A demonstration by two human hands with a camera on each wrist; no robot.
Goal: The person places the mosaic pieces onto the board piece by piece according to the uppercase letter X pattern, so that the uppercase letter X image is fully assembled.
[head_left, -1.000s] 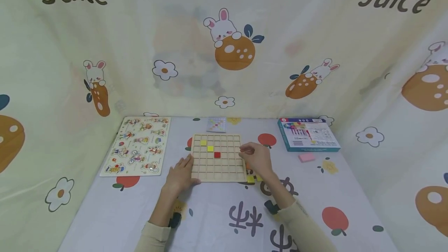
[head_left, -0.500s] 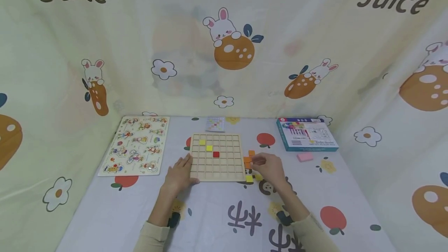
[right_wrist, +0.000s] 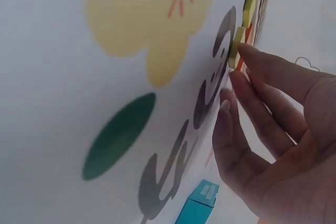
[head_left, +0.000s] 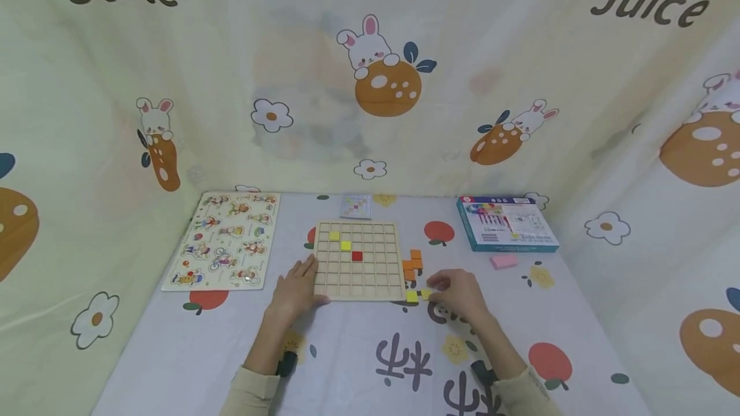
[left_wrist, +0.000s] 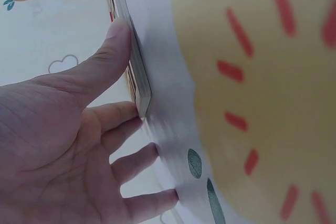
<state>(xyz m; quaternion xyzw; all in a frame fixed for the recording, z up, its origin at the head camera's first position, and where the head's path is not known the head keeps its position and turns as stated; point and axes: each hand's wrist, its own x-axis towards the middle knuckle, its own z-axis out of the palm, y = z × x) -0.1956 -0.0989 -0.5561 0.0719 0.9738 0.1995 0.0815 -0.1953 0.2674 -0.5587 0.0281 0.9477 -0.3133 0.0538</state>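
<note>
Having drawn back from the orange tiles (head_left: 412, 264), right hand (head_left: 460, 295) now touching a small yellow tile (head_left: 426, 294) on the cloth beside the board, fingers loosely extended, left hand (head_left: 299, 287) lying flat, spread, bracing the wooden grid board (head_left: 359, 260).

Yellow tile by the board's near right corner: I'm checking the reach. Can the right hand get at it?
Probably yes: the right hand already has fingertips at a yellow tile, and nothing lies between them.
</note>
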